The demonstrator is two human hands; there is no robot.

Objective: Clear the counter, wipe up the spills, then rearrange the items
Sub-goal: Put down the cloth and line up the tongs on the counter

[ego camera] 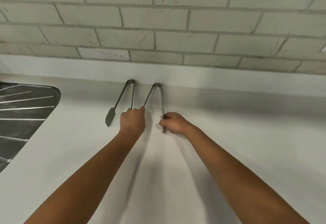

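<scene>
Two metal tongs lie side by side on white counter (247, 135), hinges at 12 o'clock. Left hand (132, 120) grips arms of left tongs (123, 96) and right tongs (156, 96); right hand (173, 123) pinches right tongs' other arm. Sink drainboard (26, 110) at 9 o'clock.

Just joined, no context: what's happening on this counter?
A person is laying two pairs of metal tongs side by side on the white counter, hinge ends toward the tiled wall. The left hand is on an arm of each pair, the left tongs and the right tongs. The right hand pinches the right tongs' other arm. A steel drainboard sits at far left.
</scene>
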